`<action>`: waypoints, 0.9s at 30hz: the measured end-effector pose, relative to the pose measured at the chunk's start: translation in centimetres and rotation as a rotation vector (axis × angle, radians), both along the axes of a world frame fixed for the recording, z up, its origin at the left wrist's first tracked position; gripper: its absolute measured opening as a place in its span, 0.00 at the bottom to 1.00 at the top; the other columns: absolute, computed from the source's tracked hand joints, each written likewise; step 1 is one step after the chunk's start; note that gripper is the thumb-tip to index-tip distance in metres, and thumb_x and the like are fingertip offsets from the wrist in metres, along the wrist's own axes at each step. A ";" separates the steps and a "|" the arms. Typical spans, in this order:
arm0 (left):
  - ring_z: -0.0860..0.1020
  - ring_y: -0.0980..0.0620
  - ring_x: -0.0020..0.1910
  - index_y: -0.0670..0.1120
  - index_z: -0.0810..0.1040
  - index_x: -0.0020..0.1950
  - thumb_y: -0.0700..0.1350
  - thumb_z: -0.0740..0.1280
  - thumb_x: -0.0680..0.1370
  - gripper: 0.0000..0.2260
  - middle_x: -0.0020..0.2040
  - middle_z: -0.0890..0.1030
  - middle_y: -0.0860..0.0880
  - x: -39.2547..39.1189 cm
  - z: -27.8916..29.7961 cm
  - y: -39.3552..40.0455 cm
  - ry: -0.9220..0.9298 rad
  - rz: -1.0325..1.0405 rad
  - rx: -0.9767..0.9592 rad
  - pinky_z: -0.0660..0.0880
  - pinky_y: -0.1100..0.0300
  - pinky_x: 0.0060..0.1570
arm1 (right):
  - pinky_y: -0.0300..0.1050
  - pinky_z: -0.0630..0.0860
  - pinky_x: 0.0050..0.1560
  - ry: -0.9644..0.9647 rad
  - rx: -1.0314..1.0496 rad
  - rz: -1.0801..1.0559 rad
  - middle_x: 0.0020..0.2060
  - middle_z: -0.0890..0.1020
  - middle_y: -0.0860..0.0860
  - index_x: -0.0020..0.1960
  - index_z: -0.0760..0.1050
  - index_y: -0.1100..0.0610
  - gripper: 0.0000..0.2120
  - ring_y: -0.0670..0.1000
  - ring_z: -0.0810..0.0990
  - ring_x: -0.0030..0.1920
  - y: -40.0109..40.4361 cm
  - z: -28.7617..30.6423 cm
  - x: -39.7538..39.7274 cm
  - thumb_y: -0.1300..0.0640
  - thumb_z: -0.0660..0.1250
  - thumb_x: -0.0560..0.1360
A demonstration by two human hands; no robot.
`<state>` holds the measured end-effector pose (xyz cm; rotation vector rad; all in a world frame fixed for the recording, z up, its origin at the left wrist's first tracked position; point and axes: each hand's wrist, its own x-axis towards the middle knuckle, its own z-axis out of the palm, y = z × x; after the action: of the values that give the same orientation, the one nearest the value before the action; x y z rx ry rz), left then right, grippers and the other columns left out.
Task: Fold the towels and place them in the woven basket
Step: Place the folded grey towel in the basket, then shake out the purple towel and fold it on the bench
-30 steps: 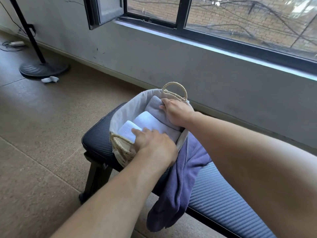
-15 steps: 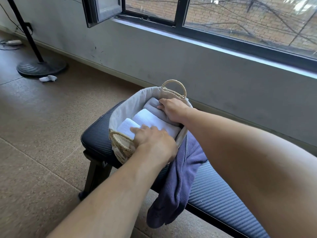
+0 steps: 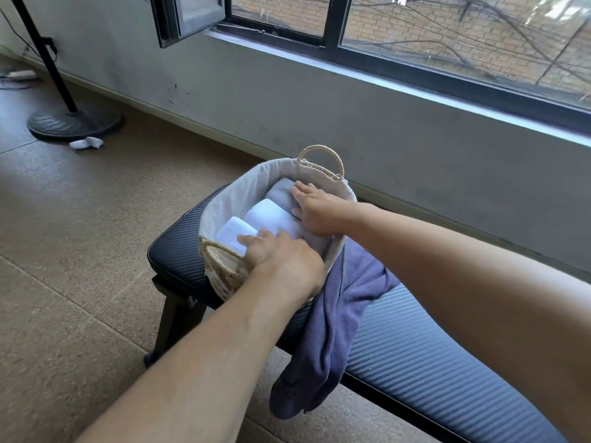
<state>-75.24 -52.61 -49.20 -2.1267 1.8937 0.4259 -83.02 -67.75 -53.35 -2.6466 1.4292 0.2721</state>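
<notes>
Left hand (image 3: pixel 281 257) has slid flatter over white towels (image 3: pixel 256 219) in basket (image 3: pixel 224 199)

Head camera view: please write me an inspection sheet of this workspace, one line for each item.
Surface: padded bench, dark ribbed cover, on a brown floor.
Job's things: woven basket on the bench end, holding two white towels and a grey towel; purple towel unfolded, draped off the bench edge.
Clutter: small white object on the floor.
Grippers: left hand and right hand flat on the towels in the basket.
Cables: cords and power strip far left.
Surroundings: stand base, wall, window.
</notes>
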 end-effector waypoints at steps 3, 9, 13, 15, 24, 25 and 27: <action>0.62 0.41 0.75 0.52 0.69 0.74 0.47 0.55 0.79 0.23 0.73 0.69 0.47 0.0 0.0 0.0 -0.007 0.001 -0.009 0.59 0.36 0.71 | 0.54 0.50 0.79 0.036 0.072 -0.065 0.82 0.48 0.56 0.82 0.46 0.63 0.29 0.61 0.50 0.81 0.0 -0.3 0.6 0.51 0.51 0.86; 0.62 0.40 0.75 0.52 0.67 0.75 0.47 0.54 0.79 0.23 0.73 0.69 0.47 0.0 0.2 0.1 -0.011 0.000 -0.007 0.59 0.36 0.72 | 0.55 0.44 0.80 0.045 0.179 -0.165 0.82 0.43 0.52 0.82 0.40 0.57 0.31 0.60 0.47 0.81 -0.5 -1.3 1.2 0.47 0.49 0.86; 0.63 0.40 0.74 0.52 0.69 0.74 0.47 0.53 0.78 0.23 0.72 0.69 0.46 0.0 0.0 0.0 -0.016 -0.002 -0.012 0.59 0.36 0.71 | 0.52 0.42 0.80 0.046 0.188 -0.156 0.82 0.41 0.51 0.82 0.39 0.56 0.31 0.59 0.45 0.82 -0.4 -1.3 1.1 0.47 0.48 0.86; 0.63 0.40 0.74 0.51 0.69 0.74 0.47 0.54 0.78 0.23 0.72 0.69 0.46 0.0 0.0 0.0 -0.012 -0.002 -0.004 0.59 0.36 0.71 | 0.52 0.42 0.80 0.033 0.173 -0.135 0.82 0.42 0.52 0.82 0.40 0.57 0.30 0.59 0.44 0.82 -0.1 -1.0 1.1 0.48 0.48 0.86; 0.63 0.40 0.75 0.49 0.71 0.72 0.54 0.52 0.82 0.21 0.72 0.72 0.45 0.1 -0.2 0.3 0.007 -0.032 -0.119 0.57 0.37 0.73 | 0.50 0.49 0.80 -0.445 -0.327 -0.028 0.77 0.68 0.51 0.75 0.70 0.54 0.22 0.55 0.55 0.81 6.8 2.4 -3.1 0.54 0.62 0.82; 0.64 0.41 0.75 0.49 0.71 0.72 0.55 0.53 0.83 0.21 0.71 0.73 0.46 0.0 -0.2 0.4 0.020 -0.050 -0.192 0.57 0.38 0.73 | 0.50 0.51 0.80 -0.508 -0.300 -0.082 0.77 0.67 0.50 0.75 0.70 0.54 0.22 0.53 0.55 0.81 8.5 2.7 -4.5 0.54 0.63 0.82; 0.68 0.44 0.71 0.50 0.73 0.69 0.53 0.56 0.83 0.16 0.67 0.76 0.47 -0.8 -0.2 0.6 0.105 -0.128 -0.403 0.60 0.43 0.71 | 0.49 0.53 0.80 -0.508 -0.283 -0.180 0.78 0.66 0.49 0.75 0.70 0.52 0.22 0.53 0.54 0.81 12.1 3.1 -7.7 0.54 0.64 0.81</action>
<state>-76.02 -51.97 -49.41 -2.2367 2.3241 0.1384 -90.70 -55.65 -50.28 -2.4901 1.5889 -0.6170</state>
